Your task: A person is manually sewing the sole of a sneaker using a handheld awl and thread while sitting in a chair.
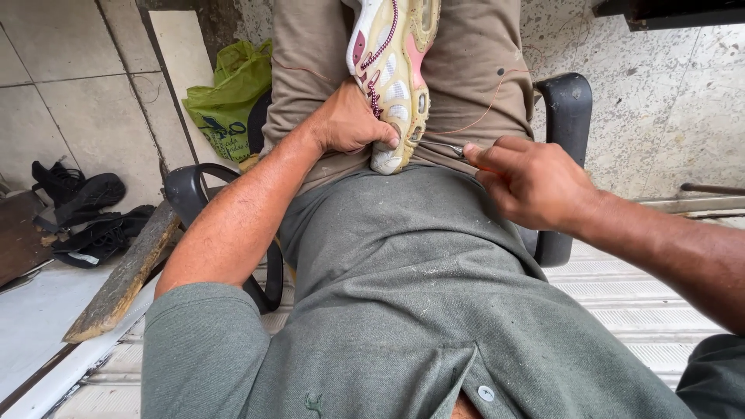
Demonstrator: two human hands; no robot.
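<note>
Head view: left hand (349, 120) grips the light, bendy shoe (392, 77) at its toe, a good spot. Right hand (531, 182) pinches a thin needle (446, 146).

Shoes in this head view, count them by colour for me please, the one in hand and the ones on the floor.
Cream and pink sneaker, gripped by the left hand: 1
Black shoes on the floor at left: 2, maybe more; the heap is hard to separate
Total: 3
</note>
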